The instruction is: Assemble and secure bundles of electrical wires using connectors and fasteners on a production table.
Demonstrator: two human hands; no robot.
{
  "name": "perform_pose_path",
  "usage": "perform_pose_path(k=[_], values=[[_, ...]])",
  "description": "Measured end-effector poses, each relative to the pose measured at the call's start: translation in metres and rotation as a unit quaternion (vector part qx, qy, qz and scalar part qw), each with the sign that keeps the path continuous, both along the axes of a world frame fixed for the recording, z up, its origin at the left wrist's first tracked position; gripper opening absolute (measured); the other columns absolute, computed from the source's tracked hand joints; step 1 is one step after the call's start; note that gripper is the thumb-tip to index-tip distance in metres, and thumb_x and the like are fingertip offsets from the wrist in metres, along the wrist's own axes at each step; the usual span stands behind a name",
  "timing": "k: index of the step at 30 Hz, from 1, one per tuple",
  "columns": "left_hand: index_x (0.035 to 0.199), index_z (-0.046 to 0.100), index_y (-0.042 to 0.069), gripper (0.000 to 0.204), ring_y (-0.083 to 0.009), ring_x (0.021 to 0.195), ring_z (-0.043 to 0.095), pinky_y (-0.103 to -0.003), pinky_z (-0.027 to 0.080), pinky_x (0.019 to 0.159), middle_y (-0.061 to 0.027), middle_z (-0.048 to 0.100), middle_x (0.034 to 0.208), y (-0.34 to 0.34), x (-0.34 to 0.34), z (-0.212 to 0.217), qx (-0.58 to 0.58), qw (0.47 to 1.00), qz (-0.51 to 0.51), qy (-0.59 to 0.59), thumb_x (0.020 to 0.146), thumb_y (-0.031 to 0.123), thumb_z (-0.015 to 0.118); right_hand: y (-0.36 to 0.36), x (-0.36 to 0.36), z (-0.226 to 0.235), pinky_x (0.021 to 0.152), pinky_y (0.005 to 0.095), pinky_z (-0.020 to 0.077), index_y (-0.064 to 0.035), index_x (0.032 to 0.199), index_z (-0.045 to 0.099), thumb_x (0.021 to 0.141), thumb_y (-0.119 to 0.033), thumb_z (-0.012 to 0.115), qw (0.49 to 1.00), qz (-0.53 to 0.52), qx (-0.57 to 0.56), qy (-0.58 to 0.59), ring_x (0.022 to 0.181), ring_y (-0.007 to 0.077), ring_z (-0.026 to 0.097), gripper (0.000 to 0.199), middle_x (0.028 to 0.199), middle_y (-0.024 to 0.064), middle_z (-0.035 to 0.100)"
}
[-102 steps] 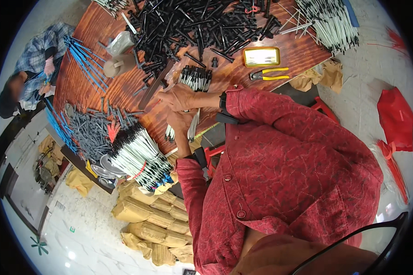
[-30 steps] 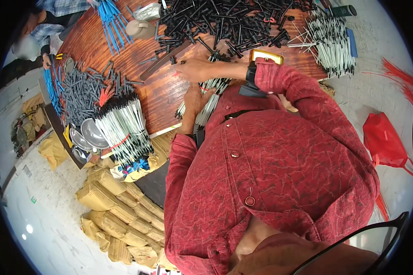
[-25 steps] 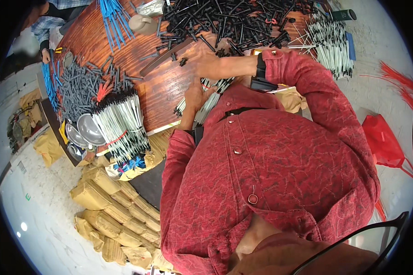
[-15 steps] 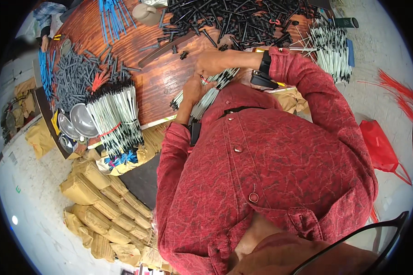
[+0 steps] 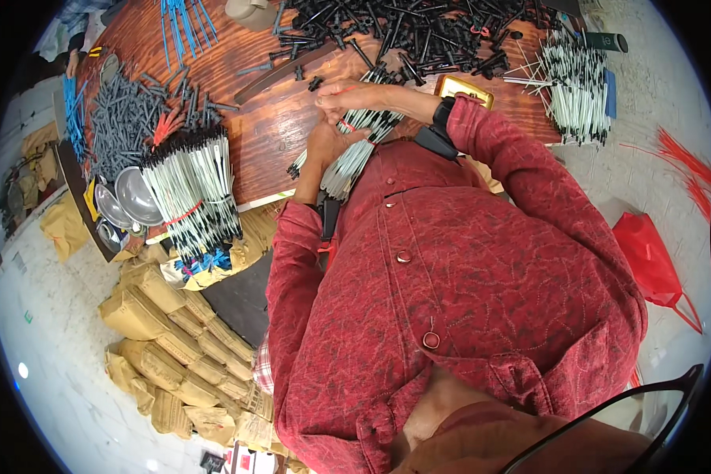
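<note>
My left hand (image 5: 328,146) is closed round a bundle of thin white sticks with black ends (image 5: 351,164), which lies slantwise at the table edge in front of my body. Around the bundle runs a thin red tie (image 5: 345,125). My right hand (image 5: 344,96) is just above and beyond the left, fingers pinched together. A bit of red strand shows at these fingers, though their tips are partly hidden. Left of my hands leans a larger bundle of similar sticks (image 5: 189,189), bound with a red band.
Grey plastic pegs (image 5: 126,118) are heaped at the left, beside metal bowls (image 5: 138,197). Black bolt-like parts (image 5: 419,35) cover the far table. A yellow-rimmed box (image 5: 474,91) sits beyond my right wrist. More white sticks (image 5: 573,91) stand at the right; brown paper packages (image 5: 166,332) lie lower left.
My right hand has moved left and slightly up, away from the bundle, uncovering the red tie and more of the sticks. The left hand has shifted slightly left and stays on the bundle.
</note>
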State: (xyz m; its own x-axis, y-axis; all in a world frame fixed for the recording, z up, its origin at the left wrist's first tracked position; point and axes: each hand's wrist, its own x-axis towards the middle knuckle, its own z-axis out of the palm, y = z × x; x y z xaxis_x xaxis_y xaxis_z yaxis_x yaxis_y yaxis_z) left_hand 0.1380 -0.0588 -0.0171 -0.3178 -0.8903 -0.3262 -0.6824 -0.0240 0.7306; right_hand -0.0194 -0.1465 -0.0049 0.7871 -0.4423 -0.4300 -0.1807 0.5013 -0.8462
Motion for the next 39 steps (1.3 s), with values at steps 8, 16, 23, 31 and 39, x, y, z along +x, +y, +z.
perform_pose_path(k=[8,16,23,31,39], values=[[0.135,0.046,-0.007,0.109,-0.0409,0.107,0.058,-0.046,0.046,0.096,-0.0264,0.055,0.127,0.025,-0.014,0.017,-0.179,0.972,0.017,-0.153,0.058,0.060,0.086,-0.002,0.016,-0.011,0.076,0.0312,0.0460,-0.0002,0.097,0.054,0.104,-0.030,0.048,0.995,-0.104,-0.006,-0.007,0.079,0.0102,0.053,0.031,0.081,-0.0004,0.055],[0.121,0.045,-0.012,0.105,-0.0451,0.101,0.054,-0.052,0.044,0.088,-0.0294,0.054,0.118,0.037,-0.023,-0.005,-0.340,0.909,0.047,-0.236,0.054,0.056,0.087,0.009,0.040,-0.002,0.068,0.0315,0.0431,0.0003,0.100,0.060,0.100,-0.027,0.052,0.981,-0.172,-0.052,0.068,0.074,0.0111,0.047,0.028,0.078,0.0004,0.051],[0.114,0.055,-0.002,0.079,-0.0403,0.105,0.055,-0.050,0.046,0.085,-0.0217,0.057,0.113,0.029,0.017,-0.039,-0.284,0.920,0.009,-0.269,0.053,0.038,0.087,0.073,0.062,0.017,0.056,0.0300,0.0358,-0.0032,0.091,0.058,0.098,-0.025,0.054,0.962,-0.261,-0.045,0.062,0.065,0.0090,0.043,0.023,0.074,-0.0003,0.049],[0.124,0.057,0.001,0.070,-0.0334,0.116,0.057,-0.043,0.049,0.094,-0.0197,0.059,0.124,-0.009,0.024,-0.014,-0.051,0.983,-0.060,-0.164,0.069,0.035,0.083,0.030,0.059,0.042,0.074,0.0389,0.0444,-0.0022,0.092,0.061,0.096,-0.028,0.055,0.953,-0.285,0.045,0.095,0.082,0.0222,0.057,0.027,0.085,0.0093,0.061],[0.132,0.054,-0.001,0.075,-0.0202,0.125,0.051,-0.036,0.044,0.104,-0.0127,0.055,0.136,-0.014,0.056,-0.046,0.228,0.961,0.040,0.149,0.074,0.035,0.085,0.051,0.088,-0.013,0.070,0.0398,0.0432,-0.0014,0.087,0.053,0.096,-0.027,0.048,0.905,-0.315,-0.270,0.090,0.071,0.0227,0.051,0.028,0.078,0.0100,0.053]])
